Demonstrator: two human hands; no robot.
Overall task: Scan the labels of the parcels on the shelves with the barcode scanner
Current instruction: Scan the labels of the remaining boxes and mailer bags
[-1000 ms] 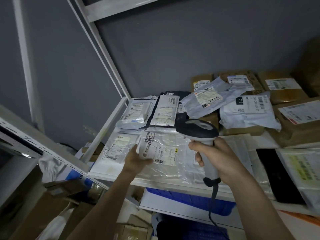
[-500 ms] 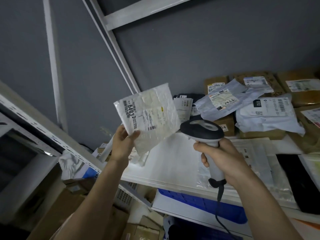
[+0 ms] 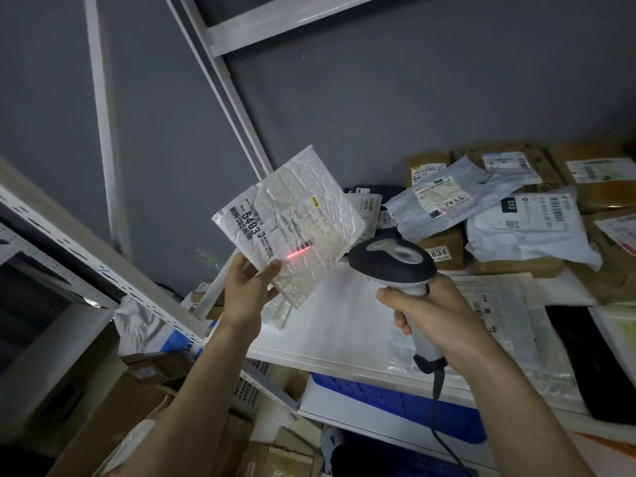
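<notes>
My left hand (image 3: 246, 290) grips the lower edge of a clear plastic parcel (image 3: 292, 215), held up in the air and tilted, label marked 6403 facing me. My right hand (image 3: 435, 316) grips the handle of the grey and black barcode scanner (image 3: 392, 259), whose head points at the parcel. A red scan line lies across the barcode on the parcel's label. More parcels lie on the white shelf (image 3: 340, 325): grey mailers (image 3: 447, 201), a white mailer (image 3: 530, 232) and brown boxes (image 3: 599, 173) at the back right.
Flat clear and black bags (image 3: 592, 352) cover the shelf's right front. A white upright and a slanted beam (image 3: 220, 98) rise behind the held parcel. A perforated shelf rail (image 3: 86, 249) runs at left. Blue crates (image 3: 395, 397) and cardboard boxes (image 3: 113, 418) sit below.
My left hand lifted the clear parcel off the shelf and raised it in front of the scanner. A red scan line now shows on its barcode. The view has swung left.
</notes>
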